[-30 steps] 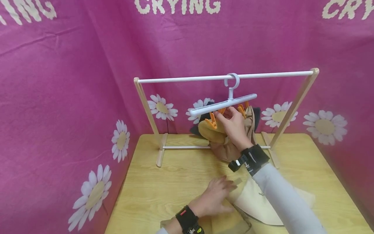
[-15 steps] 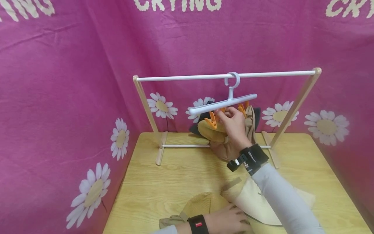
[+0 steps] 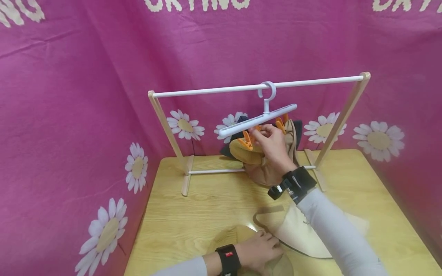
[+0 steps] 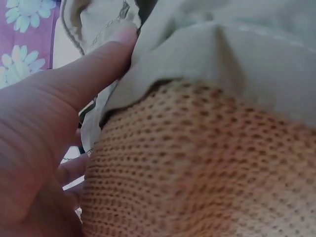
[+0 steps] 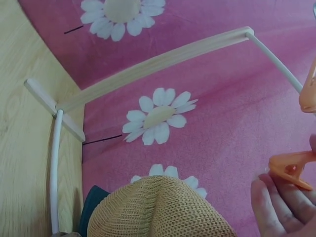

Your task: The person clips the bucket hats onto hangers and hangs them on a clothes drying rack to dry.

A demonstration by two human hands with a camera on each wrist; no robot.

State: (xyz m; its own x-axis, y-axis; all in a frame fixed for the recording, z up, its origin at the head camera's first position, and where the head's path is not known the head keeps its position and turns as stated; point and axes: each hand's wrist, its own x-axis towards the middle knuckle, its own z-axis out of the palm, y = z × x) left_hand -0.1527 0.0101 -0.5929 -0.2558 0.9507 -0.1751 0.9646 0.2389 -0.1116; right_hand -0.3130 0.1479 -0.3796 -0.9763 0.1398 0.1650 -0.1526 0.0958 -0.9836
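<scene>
My right hand (image 3: 272, 147) is raised to a pale hanger (image 3: 238, 128) and pinches an orange clip (image 5: 291, 168) below its bar. A tan knit hat (image 5: 153, 212) hangs there beside a brown cloth piece (image 3: 260, 176) with dark parts; more orange clips (image 3: 246, 142) grip along the bar. Low on the table, my left hand (image 3: 259, 249) holds another hat (image 3: 222, 235), knit-crowned with a beige cloth brim. In the left wrist view the thumb lies over that brim (image 4: 197, 64) and the fingers are partly hidden behind it.
A rack with a white rod (image 3: 207, 91) and wooden posts (image 3: 345, 119) carries the hanger. Under my right forearm a cream cloth hat (image 3: 300, 234) lies on the wooden table (image 3: 172, 222). A pink curtain (image 3: 86, 96) with daisies closes off the back and sides.
My left hand has come down onto the knit hat and turned it on the table, taking hold of its brim. The right hand stays at the clip. The head view has shifted slightly.
</scene>
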